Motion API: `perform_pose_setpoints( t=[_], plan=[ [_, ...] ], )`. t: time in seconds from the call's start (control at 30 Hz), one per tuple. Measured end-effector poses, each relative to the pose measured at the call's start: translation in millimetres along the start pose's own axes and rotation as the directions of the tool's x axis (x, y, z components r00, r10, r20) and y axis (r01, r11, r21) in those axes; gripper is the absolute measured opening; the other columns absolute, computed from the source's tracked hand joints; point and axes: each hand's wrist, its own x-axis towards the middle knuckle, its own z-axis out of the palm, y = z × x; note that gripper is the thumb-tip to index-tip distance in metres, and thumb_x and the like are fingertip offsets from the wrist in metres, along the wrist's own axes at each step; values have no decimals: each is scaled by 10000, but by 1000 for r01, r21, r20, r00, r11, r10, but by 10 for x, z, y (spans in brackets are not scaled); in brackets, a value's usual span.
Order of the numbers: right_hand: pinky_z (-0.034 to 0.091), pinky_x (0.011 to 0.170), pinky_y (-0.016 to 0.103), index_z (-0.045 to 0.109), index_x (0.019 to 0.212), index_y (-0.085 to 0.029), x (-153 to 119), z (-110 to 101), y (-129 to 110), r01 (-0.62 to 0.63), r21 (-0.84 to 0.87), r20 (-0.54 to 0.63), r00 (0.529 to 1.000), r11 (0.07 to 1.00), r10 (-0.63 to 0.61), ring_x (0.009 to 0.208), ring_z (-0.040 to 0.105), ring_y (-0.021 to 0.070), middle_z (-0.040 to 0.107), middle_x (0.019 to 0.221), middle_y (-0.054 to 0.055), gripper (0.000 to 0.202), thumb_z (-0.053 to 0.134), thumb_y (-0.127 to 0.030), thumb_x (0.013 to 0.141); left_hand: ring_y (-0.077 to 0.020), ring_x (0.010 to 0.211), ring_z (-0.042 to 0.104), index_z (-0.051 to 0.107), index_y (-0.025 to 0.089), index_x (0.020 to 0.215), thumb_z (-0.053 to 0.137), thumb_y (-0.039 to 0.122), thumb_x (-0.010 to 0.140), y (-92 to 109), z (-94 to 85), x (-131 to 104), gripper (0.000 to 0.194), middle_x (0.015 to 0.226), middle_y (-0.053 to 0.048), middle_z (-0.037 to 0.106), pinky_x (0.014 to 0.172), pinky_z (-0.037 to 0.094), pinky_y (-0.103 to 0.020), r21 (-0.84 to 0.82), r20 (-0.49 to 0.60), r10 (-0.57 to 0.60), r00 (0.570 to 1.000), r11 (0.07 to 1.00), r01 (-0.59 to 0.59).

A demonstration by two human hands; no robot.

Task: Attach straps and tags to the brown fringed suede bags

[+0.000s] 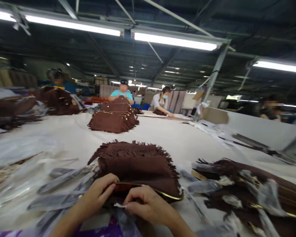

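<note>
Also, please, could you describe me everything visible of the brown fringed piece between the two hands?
The brown fringed piece lies flat on the white table, suede-like, fringed at its far and right edges. Gold trim follows its near edge, slightly parted, reddish inside. The left hand touches that edge; the right, beside it, pinches a white strip.

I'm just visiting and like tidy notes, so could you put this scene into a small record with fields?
Nearest piece: fringed brown bag with gold zip
Left hand: fingers at the zip edge
Right hand: pinching a small white scrap
Surface: white table
Farther back: stack of fringed brown pieces
Behind stack: person in turquoise top
</note>
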Motion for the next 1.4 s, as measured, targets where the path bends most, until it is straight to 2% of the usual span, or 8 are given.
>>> perform_pose_setpoints(
  t=[0.13, 0.27, 0.4, 0.53, 0.67, 0.87, 1.1, 1.4],
  plan=[
    [347, 491, 179, 618, 737, -170, -278, -26, -192, -105, 183, 91, 992, 978, 89, 489, 481, 96, 583, 576, -34, 122, 607, -281, 784, -250, 1190, 525, 663, 241, 921, 544, 352, 882, 0, -218, -159, 168, 1341, -44, 568, 1025, 388, -340, 38, 211, 26, 977, 999, -34],
    [206, 411, 166, 603, 815, -172, -478, -223, -245, -184, 200, 55, 983, 962, 177, 404, 337, 66, 503, 473, -59, 232, 614, -401, 850, -220, 1096, 551, 624, 233, 999, 560, 241, 856, 1, -393, -370, 157, 1199, -48, 609, 968, 416, -337, 148, 64, -45, 997, 988, 35],
    [214, 416, 194, 649, 853, -171, -292, -252, -351, -171, 123, 81, 983, 978, 162, 403, 295, 76, 402, 452, -82, 347, 618, -516, 844, -244, 988, 539, 591, 213, 959, 649, 229, 799, -77, -320, -491, 171, 1036, -48, 608, 859, 434, -365, 421, 2, -86, 996, 904, 78],
    [316, 510, 220, 698, 767, -162, 156, 107, -450, 6, -22, 60, 998, 1000, -5, 553, 430, 119, 531, 610, -18, 288, 605, -428, 829, -249, 952, 524, 567, 216, 868, 627, 266, 842, -79, -157, -521, 82, 984, -35, 601, 841, 421, -390, 581, -9, -89, 996, 810, 77],
    [339, 566, 242, 629, 639, -161, 622, 475, -170, 64, -30, -20, 998, 998, -64, 616, 452, 144, 533, 625, -14, 266, 586, -382, 781, -226, 938, 531, 555, 207, 862, 552, 223, 882, -132, -205, -571, 25, 983, -40, 597, 830, 425, -350, 563, -83, -87, 993, 818, 119],
    [291, 531, 244, 564, 613, -181, 906, 593, 378, -125, 187, -55, 989, 974, 137, 552, 377, 123, 438, 556, -49, 229, 591, -399, 678, -209, 886, 547, 557, 191, 801, 471, 77, 846, -274, -333, -666, 150, 925, -47, 615, 776, 427, -303, 443, -172, -94, 981, 882, 162],
    [259, 520, 247, 543, 578, -183, 988, 547, 239, -170, 0, 14, 985, 985, 170, 559, 355, 126, 433, 547, -42, 134, 522, -309, 618, -202, 892, 570, 650, 230, 940, 385, -23, 772, -264, -282, -657, 403, 914, -37, 634, 783, 435, -289, 281, -199, -101, 975, 947, 155],
    [241, 501, 245, 559, 556, -170, 1029, 537, 31, -188, -61, 88, 977, 980, 193, 552, 356, 121, 448, 533, -37, 159, 544, -318, 613, -229, 881, 522, 533, 196, 810, 538, 96, 737, -236, -279, -678, 124, 913, -60, 578, 760, 432, -319, 270, -219, -80, 973, 953, 139]
  ],
)
